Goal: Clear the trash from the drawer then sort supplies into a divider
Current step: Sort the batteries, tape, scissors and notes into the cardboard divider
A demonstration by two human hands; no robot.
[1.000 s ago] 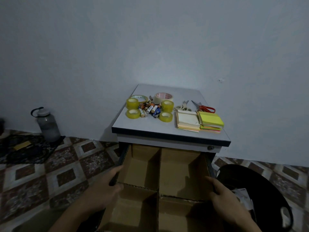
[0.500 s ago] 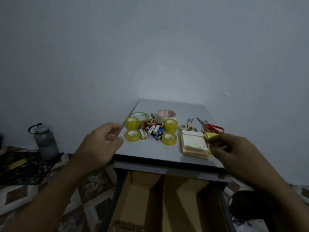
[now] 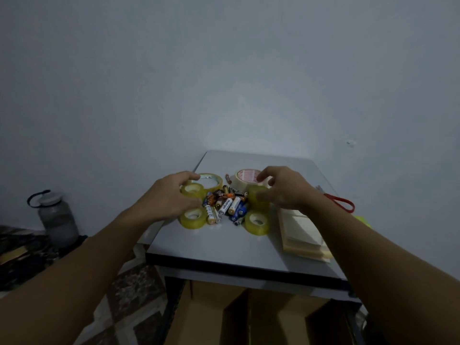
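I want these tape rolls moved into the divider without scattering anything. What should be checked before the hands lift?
1. Is the left hand on a roll? Ok: it curls round the rear left tape roll. Whether the grip is firm: cannot tell.
2. Is the right hand on a roll? Ok: its thumb is on the rear right tape roll. Whether its fingers grip the roll: cannot tell.
3. Are the batteries out of the way? Not ok: they lie loose right beside both rolls and may roll.
4. Is the divider ready? Ok: it sits in the open drawer.
5. Is the drawer out far enough past the tabletop? Cannot tell.
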